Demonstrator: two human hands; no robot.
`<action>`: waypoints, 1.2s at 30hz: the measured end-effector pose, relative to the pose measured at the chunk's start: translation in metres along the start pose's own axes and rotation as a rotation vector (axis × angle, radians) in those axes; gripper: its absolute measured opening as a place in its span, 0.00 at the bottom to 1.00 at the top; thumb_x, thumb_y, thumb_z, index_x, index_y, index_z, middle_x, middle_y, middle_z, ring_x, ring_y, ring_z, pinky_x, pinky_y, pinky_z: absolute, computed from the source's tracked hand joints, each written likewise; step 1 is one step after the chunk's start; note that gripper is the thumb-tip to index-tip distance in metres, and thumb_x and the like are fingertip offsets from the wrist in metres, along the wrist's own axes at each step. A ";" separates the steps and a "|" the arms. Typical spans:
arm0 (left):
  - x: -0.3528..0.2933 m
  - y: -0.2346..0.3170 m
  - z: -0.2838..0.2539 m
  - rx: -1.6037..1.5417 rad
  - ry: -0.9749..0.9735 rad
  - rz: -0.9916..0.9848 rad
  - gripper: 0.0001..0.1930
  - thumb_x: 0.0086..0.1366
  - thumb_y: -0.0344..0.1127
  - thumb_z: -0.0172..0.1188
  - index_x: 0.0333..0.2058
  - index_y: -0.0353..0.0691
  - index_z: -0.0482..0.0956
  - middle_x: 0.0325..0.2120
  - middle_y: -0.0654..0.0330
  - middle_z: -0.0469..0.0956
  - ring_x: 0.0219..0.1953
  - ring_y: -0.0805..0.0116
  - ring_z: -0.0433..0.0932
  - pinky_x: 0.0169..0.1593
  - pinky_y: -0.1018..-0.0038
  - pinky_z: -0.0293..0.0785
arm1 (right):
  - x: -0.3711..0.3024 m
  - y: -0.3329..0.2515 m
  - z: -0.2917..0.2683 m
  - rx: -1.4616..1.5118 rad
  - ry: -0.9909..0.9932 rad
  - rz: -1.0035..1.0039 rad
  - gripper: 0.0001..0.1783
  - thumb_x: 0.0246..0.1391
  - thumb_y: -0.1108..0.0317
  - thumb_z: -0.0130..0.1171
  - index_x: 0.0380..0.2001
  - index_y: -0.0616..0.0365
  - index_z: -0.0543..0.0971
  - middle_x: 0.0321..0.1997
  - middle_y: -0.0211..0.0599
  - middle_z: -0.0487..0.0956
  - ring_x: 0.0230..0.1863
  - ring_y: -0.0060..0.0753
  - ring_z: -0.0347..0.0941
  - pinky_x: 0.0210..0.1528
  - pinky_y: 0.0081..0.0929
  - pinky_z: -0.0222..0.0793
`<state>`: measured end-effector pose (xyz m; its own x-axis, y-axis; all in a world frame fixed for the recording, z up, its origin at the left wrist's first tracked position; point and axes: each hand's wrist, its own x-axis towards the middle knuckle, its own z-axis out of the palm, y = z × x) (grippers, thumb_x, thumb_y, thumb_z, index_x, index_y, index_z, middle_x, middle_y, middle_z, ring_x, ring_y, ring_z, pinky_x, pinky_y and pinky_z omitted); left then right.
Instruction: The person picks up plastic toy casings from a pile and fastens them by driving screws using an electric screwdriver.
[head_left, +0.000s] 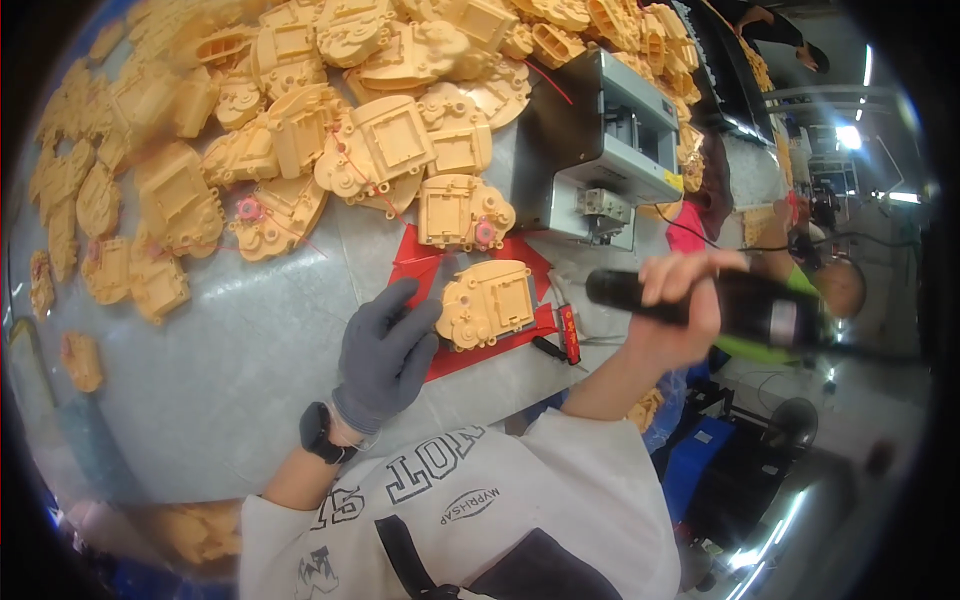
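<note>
On a red mat lies a pale yellow plastic housing with a rectangular recess and rounded lobes. My left hand, in a grey glove, has its fingers stretched toward the housing's left edge; the fingertips are at or very close to it. My bare right hand is raised at the right, off the table, wrapped round a black electric screwdriver. The tool looks blurred, and its tip cannot be made out. A second yellow housing with a pink round part sits just beyond the first.
Piled yellow housings cover the far and left table. A black and grey box-shaped machine stands beyond the mat, to the right. A red-handled tool lies beside the mat. Another person is at the far right, behind my right hand.
</note>
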<state>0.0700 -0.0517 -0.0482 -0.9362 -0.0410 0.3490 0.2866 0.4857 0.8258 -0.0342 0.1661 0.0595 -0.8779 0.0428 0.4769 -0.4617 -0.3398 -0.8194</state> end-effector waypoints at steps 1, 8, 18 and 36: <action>0.000 0.002 -0.002 -0.008 -0.049 -0.011 0.17 0.51 0.22 0.56 0.42 0.36 0.74 0.46 0.45 0.68 0.37 0.56 0.74 0.40 0.69 0.72 | -0.015 -0.009 0.004 0.029 -0.096 -0.006 0.20 0.46 0.71 0.57 0.42 0.58 0.62 0.19 0.33 0.68 0.17 0.29 0.66 0.23 0.30 0.65; -0.002 -0.010 0.000 -0.020 -0.064 0.074 0.20 0.46 0.23 0.54 0.42 0.42 0.75 0.42 0.50 0.71 0.30 0.56 0.72 0.35 0.66 0.68 | -0.047 -0.013 0.040 0.176 -0.659 0.026 0.25 0.42 0.69 0.63 0.40 0.58 0.61 0.22 0.39 0.73 0.17 0.36 0.70 0.22 0.32 0.68; 0.002 -0.003 -0.005 -0.095 -0.118 0.047 0.26 0.42 0.17 0.51 0.44 0.42 0.74 0.41 0.51 0.72 0.35 0.56 0.73 0.39 0.67 0.69 | -0.053 0.000 0.052 0.087 -0.554 0.058 0.25 0.41 0.73 0.62 0.42 0.59 0.61 0.22 0.37 0.72 0.19 0.33 0.70 0.23 0.30 0.67; 0.004 -0.005 -0.002 -0.115 -0.080 0.061 0.22 0.47 0.22 0.53 0.44 0.41 0.73 0.38 0.52 0.71 0.31 0.54 0.72 0.34 0.65 0.69 | -0.050 0.008 0.062 0.031 -0.625 0.083 0.23 0.39 0.77 0.62 0.38 0.59 0.62 0.21 0.36 0.71 0.19 0.32 0.69 0.22 0.30 0.67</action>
<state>0.0649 -0.0564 -0.0497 -0.9281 0.0575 0.3679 0.3610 0.3818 0.8509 0.0141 0.1027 0.0489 -0.6667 -0.5386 0.5151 -0.3829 -0.3455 -0.8568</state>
